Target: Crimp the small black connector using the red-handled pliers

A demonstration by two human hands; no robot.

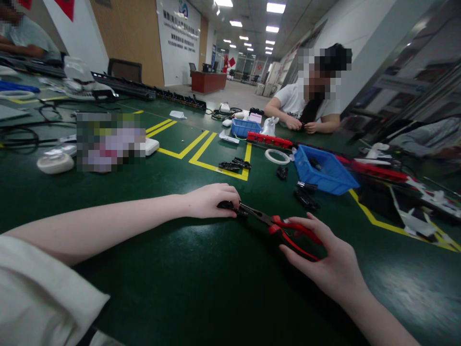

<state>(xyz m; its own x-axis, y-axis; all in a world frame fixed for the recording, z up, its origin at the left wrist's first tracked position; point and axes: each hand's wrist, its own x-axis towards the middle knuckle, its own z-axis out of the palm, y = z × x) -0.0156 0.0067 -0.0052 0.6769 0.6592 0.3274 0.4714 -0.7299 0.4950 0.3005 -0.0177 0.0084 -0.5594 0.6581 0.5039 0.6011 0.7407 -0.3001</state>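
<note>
Head camera view, looking forward and down over a dark green table [201,298] marked with yellow tape. At the centre, the left hand [212,201] has its fingers curled in, pinching a small black part [226,205] low against the tabletop. To its right, the right hand [331,254] holds red-and-black pliers [275,226], fingers along the upper handle and thumb by the lower one, loosely curved with the handles spread apart. The pliers' long nose points left and meets the black part at the left fingertips; whether it clamps the part cannot be told.

Beyond the hands, more black pieces [236,165] lie together near a yellow line. Farther right stands a blue bin [324,168] with dark items inside, just beside a white ring [278,156]. Across the table, a person in a white shirt [309,105] handles something dark.
</note>
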